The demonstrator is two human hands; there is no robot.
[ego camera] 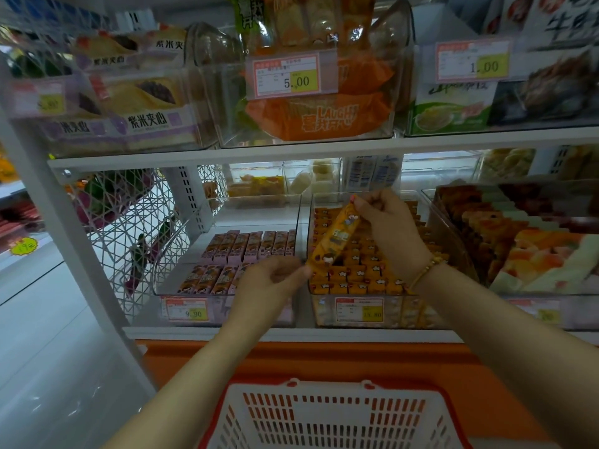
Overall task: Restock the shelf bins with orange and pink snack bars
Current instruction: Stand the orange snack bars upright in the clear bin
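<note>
One orange snack bar (335,238), ends pinched by left hand (269,283), right hand (393,230) fingers (369,202); packed orange-bar bin (405,314) behind, basket (324,388) below.

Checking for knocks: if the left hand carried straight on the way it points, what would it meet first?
Beyond the bar that the left hand pinches, likely the packed orange bars in their bin; depth unclear.

Shop aisle, white shelves (227,157), clear bins (405,314) of packaged snacks (324,119), price tag (291,76) above the fingers (376,201), shopping basket (330,388) below them
</note>
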